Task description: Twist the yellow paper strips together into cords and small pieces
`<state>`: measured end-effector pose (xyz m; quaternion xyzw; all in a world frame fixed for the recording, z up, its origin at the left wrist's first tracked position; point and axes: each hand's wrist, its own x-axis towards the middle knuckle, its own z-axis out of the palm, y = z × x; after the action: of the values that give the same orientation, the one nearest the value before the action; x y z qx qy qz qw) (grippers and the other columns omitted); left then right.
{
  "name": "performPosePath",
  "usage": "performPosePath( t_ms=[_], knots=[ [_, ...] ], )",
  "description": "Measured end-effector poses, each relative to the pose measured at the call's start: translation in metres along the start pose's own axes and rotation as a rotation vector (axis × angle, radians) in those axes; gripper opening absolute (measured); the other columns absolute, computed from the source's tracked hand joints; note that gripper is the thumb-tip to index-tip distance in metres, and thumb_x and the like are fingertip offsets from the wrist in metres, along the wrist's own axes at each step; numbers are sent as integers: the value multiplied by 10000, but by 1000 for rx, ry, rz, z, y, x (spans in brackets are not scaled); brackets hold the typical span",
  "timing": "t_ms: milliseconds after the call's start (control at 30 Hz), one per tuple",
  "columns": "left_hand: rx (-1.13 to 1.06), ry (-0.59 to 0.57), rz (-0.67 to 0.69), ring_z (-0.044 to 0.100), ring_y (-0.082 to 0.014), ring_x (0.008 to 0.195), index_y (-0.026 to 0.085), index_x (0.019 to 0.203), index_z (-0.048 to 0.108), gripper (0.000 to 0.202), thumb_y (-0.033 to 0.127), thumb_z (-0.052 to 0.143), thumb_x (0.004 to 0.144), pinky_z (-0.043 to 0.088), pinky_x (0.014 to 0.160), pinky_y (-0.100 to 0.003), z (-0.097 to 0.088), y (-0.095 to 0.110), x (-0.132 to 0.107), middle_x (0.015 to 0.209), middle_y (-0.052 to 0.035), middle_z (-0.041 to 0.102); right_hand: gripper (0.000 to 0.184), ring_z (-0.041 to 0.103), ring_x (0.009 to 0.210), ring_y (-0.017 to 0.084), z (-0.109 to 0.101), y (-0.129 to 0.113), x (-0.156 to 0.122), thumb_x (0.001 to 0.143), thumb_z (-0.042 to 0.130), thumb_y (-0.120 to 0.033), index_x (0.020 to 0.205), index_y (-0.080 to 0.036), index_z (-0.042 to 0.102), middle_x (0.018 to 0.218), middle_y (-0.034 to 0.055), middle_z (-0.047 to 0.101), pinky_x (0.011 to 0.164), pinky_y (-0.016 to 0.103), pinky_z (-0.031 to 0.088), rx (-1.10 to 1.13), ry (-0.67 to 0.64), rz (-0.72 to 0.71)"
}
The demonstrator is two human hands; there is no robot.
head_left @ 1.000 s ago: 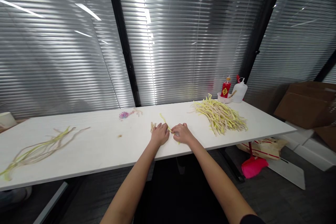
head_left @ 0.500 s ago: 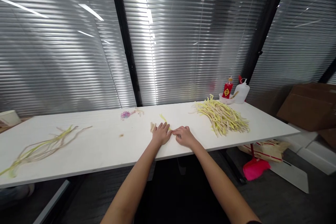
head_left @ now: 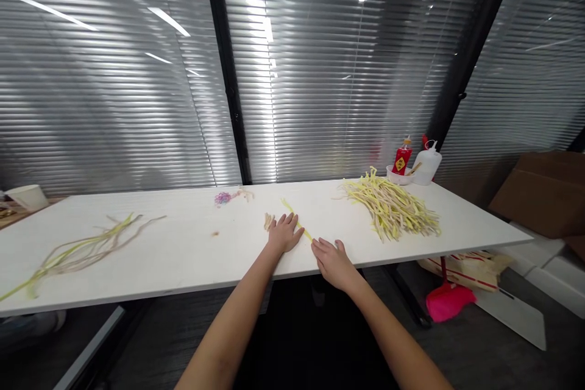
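Note:
A thin yellow strip lies slantwise on the white table. My left hand rests flat on the table with its fingers spread, its thumb beside the strip. At the strip's near end is my right hand, palm down with fingers stretched out, the fingertips touching that end. Just left of my left hand sits a small bunch of short pale pieces, partly covered by the fingers.
A heap of yellow and beige strips lies to the right. Behind it stand a red bottle and a white squeeze bottle. Long loose strands spread at the left. A purple-pink beaded bunch lies near the back edge.
My right hand has slid toward me and to the right, away from the left hand. More of the yellow strip now shows between them. The whole view has shifted slightly.

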<state>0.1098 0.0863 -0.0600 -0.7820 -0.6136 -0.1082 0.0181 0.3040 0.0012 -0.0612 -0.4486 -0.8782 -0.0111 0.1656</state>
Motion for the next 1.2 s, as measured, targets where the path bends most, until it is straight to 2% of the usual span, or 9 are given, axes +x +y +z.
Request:
performPosePath(
  t_ms=[267, 367, 433, 500, 567, 633, 733, 900, 1200],
  knots=[
    [-30, 10, 24, 251, -287, 1324, 250, 1401, 294, 589, 531, 222, 889, 168, 1044, -527, -3, 0, 1, 1459, -47, 299, 559, 308, 1305, 270, 1, -24, -10, 928, 259, -487, 1347, -145, 400, 1413, 125, 355, 1030, 552, 181, -24, 0, 72],
    [-18, 154, 45, 305, -252, 1285, 248, 1376, 334, 521, 444, 274, 897, 208, 1038, -468, -9, 1, -1, 1419, -55, 361, 605, 269, 1328, 268, 5, -23, -9, 928, 189, -528, 1358, -157, 395, 1421, 108, 344, 1051, 546, 139, -20, 13, 112],
    [20, 291, -51, 351, -248, 1234, 229, 1355, 365, 490, 376, 307, 891, 241, 1013, -439, -12, -2, -3, 1382, -85, 393, 623, 240, 1342, 275, 8, -19, -8, 923, 169, -543, 1369, -164, 383, 1432, 103, 324, 1057, 543, 123, -28, 16, 141],
    [62, 364, -250, 395, -276, 1166, 173, 1351, 368, 507, 348, 336, 875, 291, 953, -443, -13, -10, -4, 1325, -146, 420, 640, 212, 1351, 288, 11, -15, -7, 916, 166, -557, 1383, -166, 362, 1449, 100, 289, 1055, 547, 118, -42, 16, 169],
    [89, 340, -441, 425, -306, 1098, 100, 1326, 391, 536, 370, 353, 865, 329, 883, -452, -13, -21, -4, 1243, -200, 451, 666, 191, 1356, 300, 13, -12, -5, 906, 163, -579, 1396, -163, 338, 1466, 99, 245, 1049, 557, 118, -56, 25, 186],
    [98, 255, -526, 447, -309, 1044, 69, 1234, 485, 508, 394, 336, 874, 343, 845, -446, -13, -34, -5, 1157, -213, 480, 684, 179, 1357, 305, 13, -11, -3, 899, 155, -595, 1402, -164, 326, 1476, 94, 214, 1043, 566, 118, -69, 45, 191],
    [91, 161, -474, 468, -276, 1010, 119, 1071, 596, 453, 372, 256, 912, 337, 843, -421, -16, -51, -8, 1090, -178, 505, 663, 182, 1354, 306, 11, -13, -1, 902, 165, -586, 1391, -177, 349, 1474, 87, 227, 1034, 575, 119, -93, 84, 172],
    [14, 73, -297, 488, -244, 1004, 214, 1024, 629, 432, 374, 239, 931, 341, 808, -381, -30, -72, -15, 1062, -121, 544, 583, 242, 1326, 308, 12, -22, 6, 911, 231, -548, 1343, -208, 427, 1438, 103, 320, 1017, 581, 140, -110, 140, 105],
    [150, 46, 25, 539, -201, 913, 212, 940, 641, 374, 292, 276, 936, 326, 810, -372, -40, -93, -39, 946, -87, 593, 497, 328, 1277, 319, 26, -27, 26, 907, 322, -507, 1272, -224, 505, 1384, 94, 411, 995, 575, 190, -79, 223, 7]
  ],
)
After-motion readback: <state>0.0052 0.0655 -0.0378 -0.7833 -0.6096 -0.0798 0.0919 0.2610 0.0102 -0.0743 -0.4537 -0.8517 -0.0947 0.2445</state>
